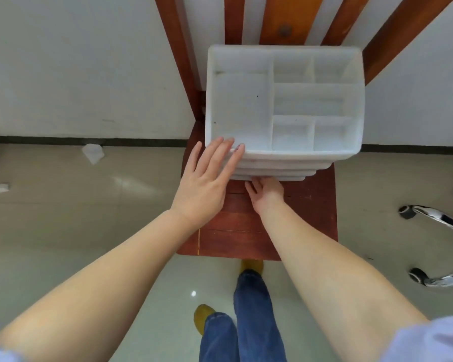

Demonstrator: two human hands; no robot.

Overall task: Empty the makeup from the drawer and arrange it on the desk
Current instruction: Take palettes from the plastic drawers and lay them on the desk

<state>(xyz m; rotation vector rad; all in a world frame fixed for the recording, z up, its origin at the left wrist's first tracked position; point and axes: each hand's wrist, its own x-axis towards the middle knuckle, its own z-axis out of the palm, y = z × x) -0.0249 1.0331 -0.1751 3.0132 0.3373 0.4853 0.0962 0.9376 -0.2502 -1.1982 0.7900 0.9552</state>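
Sitting on a chair (309, 210), white divided organizer (285, 100); left hand (207, 184) flat, fingers straight on near-left corner; right hand (266, 193) fingers under bottom drawer (270, 177), grip unclear.

organizer (246, 105) on chair seat (309, 205) | left hand (204, 184) at its front-left corner | right hand (266, 192) under front edge
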